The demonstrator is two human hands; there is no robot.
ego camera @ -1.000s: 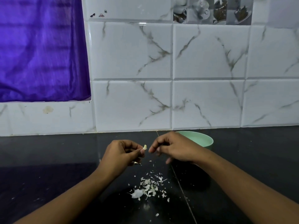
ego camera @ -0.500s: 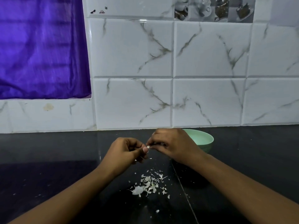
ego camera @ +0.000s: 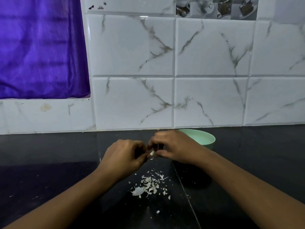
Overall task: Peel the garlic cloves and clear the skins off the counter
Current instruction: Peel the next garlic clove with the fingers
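Both hands meet above the dark, glossy surface (ego camera: 49, 162), which looks like polished black stone and has a thin seam running diagonally down its middle. The left hand (ego camera: 123, 156) is curled into a loose fist, and its grip is clamped on a small garlic clove (ego camera: 152, 153). The clove is a pale, smooth sliver showing just past the thumb and forefinger, held in the air between the two hands. The right hand (ego camera: 175, 146) comes in from the other side with knuckles up and fingers bent. Its grip is closed too, with the fingertips pinching at the exposed end of the same clove. The clove is too small to tell how much of it is already bare.

Just below the hands and nearer the person, the skins (ego camera: 148, 185) lie scattered on the stone in a loose heap. They are thin, papery white flakes and curled shreds, with one larger rounded piece at the left edge. A few stray crumbs lie farther out towards the near side.

Behind the right hand a round, pale green bowl (ego camera: 203, 138) with a smooth matte rim stands near the wall, partly hidden by the knuckles. Its contents are not visible from here.

The wall (ego camera: 132, 47) is faced with shiny white rectangular tiles veined in grey like marble. To the left hangs a purple curtain (ego camera: 41, 47) of sheeny, creased cloth.
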